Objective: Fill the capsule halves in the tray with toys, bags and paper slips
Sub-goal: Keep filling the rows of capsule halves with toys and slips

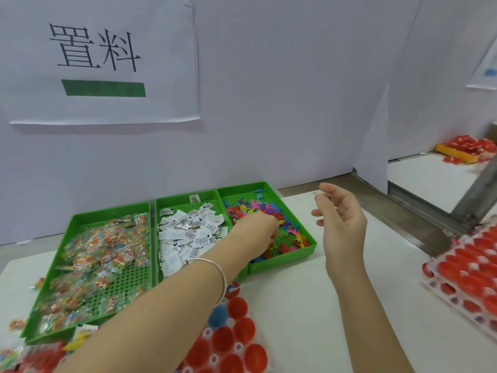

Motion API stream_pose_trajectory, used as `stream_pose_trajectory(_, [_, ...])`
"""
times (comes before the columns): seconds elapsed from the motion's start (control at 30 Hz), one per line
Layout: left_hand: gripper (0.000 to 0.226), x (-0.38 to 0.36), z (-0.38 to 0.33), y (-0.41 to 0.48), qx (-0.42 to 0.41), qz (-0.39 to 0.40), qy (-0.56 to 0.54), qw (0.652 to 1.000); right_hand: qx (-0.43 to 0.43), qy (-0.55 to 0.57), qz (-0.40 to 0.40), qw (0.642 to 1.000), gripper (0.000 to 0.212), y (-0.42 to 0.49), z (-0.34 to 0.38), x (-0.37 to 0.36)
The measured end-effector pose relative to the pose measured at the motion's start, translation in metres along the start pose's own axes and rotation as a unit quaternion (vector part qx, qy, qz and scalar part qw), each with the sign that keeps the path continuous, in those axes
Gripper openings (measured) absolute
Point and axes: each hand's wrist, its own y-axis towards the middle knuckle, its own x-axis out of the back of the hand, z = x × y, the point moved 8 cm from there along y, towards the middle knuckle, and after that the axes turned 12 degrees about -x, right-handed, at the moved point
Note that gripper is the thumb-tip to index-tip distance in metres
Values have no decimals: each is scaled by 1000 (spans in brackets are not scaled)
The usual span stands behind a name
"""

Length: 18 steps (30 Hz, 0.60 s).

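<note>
Curled downward, the left hand (pixel 258 230) digs into flat, spiky plastic toys (pixel 255 207); whether it pinches one cannot be told. The toys lie in a perforated green toy tray (pixel 306 247) touching the right side of the middle tray (pixel 185 197), which holds small printed paper slips (pixel 188 230). Left of the middle tray, a bag tray (pixel 80 216) holds crinkly clear bags (pixel 102 251). In front of it, round red capsule halves (pixel 243 328) sit in a clear blister tray (pixel 208 331). The right hand (pixel 341 224) hovers further right, fingers loosely bent, holding nothing.
</note>
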Motion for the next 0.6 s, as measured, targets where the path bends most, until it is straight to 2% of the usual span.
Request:
stream_pose_trajectory(0.23, [16,2,-1,-6,-18,32,-25,999,-2,-2,-1,1000,21,1,0,1])
stream_pose_trajectory(0.37, [14,4,-6,-4,-22,33,9,999,-6,-52,21,998,22,4,-8,-1])
stream_pose_trajectory(0.4, [9,4,-8,-3,-27,41,28,998,-12,-85,22,996,22,6,-16,1])
stream_pose_trajectory(0.47, [22,6,-13,-2,-31,36,64,997,-18,-188,18,982,19,10,-35,5])
stream_pose_trajectory(0.53, [35,7,-16,-2,-36,32,82,996,-20,-307,31,951,17,11,-57,6])
stream_pose_trajectory(0.6, [38,8,-18,0,-36,33,80,996,2,-407,66,911,17,10,-74,0])
